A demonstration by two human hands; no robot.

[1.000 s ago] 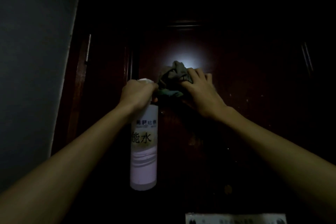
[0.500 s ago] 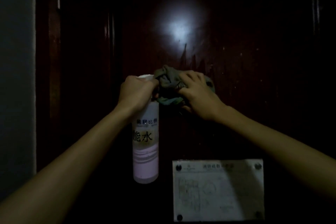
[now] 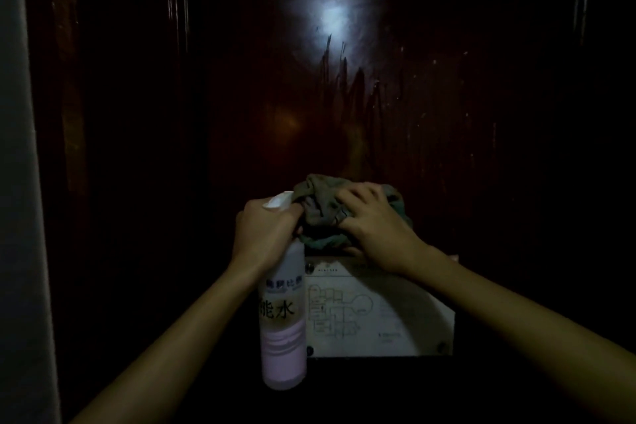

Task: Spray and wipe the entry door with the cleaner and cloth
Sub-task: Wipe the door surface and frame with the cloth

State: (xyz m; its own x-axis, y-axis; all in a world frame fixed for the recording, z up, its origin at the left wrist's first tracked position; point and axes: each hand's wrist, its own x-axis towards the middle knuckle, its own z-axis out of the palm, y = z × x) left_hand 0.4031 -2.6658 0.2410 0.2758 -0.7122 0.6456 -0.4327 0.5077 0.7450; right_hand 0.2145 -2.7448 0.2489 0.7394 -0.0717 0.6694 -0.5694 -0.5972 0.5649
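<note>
A dark wooden entry door fills the view, with wet streaks below a bright reflection. My left hand grips the top of a pale pink spray bottle, which hangs upright in front of the door. Its white nozzle shows above my knuckles. My right hand presses a crumpled grey-green cloth against the door, fingers curled into the folds. The cloth touches the bottle's head. Both hands sit just above a white notice.
A white printed notice with a floor plan is fixed to the door under my right hand. A pale wall runs down the left edge beside the dark door frame. The scene is dim.
My view and both hands have moved down the door. The cloth went from near the bright reflection to just above the notice, leaving wet streaks higher up. The bottle stayed in my left hand.
</note>
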